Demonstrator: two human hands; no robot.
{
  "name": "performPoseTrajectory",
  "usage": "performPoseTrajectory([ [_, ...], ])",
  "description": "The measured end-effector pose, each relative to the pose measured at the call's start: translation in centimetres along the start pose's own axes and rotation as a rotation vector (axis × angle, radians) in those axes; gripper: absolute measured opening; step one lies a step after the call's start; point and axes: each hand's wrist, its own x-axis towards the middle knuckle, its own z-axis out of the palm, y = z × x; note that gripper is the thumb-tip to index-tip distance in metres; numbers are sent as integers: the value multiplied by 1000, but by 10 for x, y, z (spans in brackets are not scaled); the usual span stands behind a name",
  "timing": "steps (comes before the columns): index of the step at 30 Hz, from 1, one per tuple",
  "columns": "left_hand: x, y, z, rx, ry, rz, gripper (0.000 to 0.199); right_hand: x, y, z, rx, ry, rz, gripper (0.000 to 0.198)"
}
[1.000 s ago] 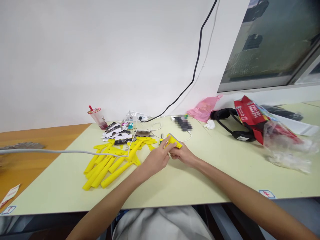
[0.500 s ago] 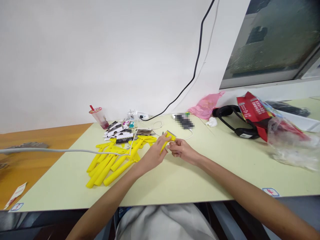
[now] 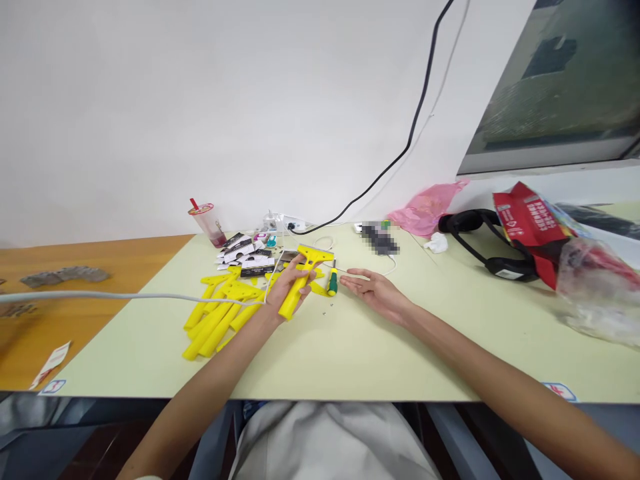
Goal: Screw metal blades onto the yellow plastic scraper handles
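A yellow scraper (image 3: 299, 291) with a wide flat head lies in my left hand (image 3: 285, 285), whose fingers wrap round its handle. My right hand (image 3: 379, 293) is off to the right, fingers extended and apart, holding nothing. Between the hands a green-and-yellow screwdriver (image 3: 333, 283) lies on the table, its tip pointing to the back. Just in front of it are a few tiny screws (image 3: 325, 313). Left of my left hand is a pile of yellow scraper handles (image 3: 216, 328), partly hidden by my forearm.
Black-and-white small boxes (image 3: 240, 250) lie behind the pile, beside a cup with a red straw (image 3: 209, 223). A white cable (image 3: 150, 295) crosses the left side. A pink bag (image 3: 425, 208), a black headset-like device (image 3: 500, 260) and a red package (image 3: 530, 230) are at right.
My hands have moved apart. The yellow scraper, earlier held between both, is now tilted in my left hand alone, and my right hand has opened. The screwdriver and screws have come into sight.
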Motion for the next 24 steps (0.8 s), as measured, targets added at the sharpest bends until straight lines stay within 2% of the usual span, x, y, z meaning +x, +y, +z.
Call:
performPoseTrajectory([
  [6,-1,-10,-1,11,-14,-14,72,-1,-2,-3,-7,-8,-73,56],
  [11,1,-22,-5,14,-28,-62,72,4,-2,-7,-4,50,-129,42],
  [14,1,-28,-5,21,-17,-80,74,9,-2,-11,7,122,-128,40],
  [18,1,-32,-4,27,-28,-97,76,16,-3,-17,7,196,-108,51],
  [21,1,-33,-7,32,-33,-102,78,18,-3,-21,-1,174,-114,62],
  [24,2,-35,-11,22,-47,-100,83,16,-3,-20,-14,148,-117,64],
])
